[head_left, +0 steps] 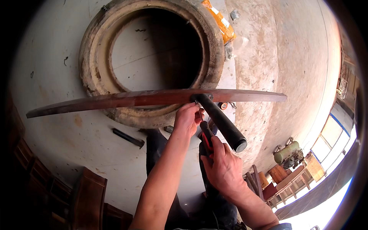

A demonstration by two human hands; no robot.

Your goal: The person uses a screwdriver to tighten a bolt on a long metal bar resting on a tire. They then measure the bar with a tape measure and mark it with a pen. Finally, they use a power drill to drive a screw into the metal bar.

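Landmark: the long reddish-brown metal bar [153,97], lying flat across the near rim of the worn tyre [96,57]; every place below is told from it.

Bar's long axis: left to right across the view, its left end low and its right end past the tyre, over the dusty concrete floor [276,50].

Black tube [222,122]: meets the bar at a small bracket right of the bar's middle and runs from there toward the person, down and to the right, nearly square to the bar; its open end points at the camera.

Left hand [186,120]: just below the bar at the joint, on the tube's left side; its grip is curled in, fingertips pressed at the bracket. What they pinch is hidden.

Right hand [224,168]: well below the bar, nearer the person, under the tube; its grip is clenched around the red-and-black handle of a tool [207,138].

Tool's axis: runs from the right hand up toward the joint, almost parallel with the tube and just left of it. Its tip is hidden behind the left hand.

Nearer hand: the left is at the joint; the right stands off along the tool's length.

Nearby: a short dark rod [128,138] on the floor below the bar, left of the hands; an orange packet [220,21] beyond the tyre.
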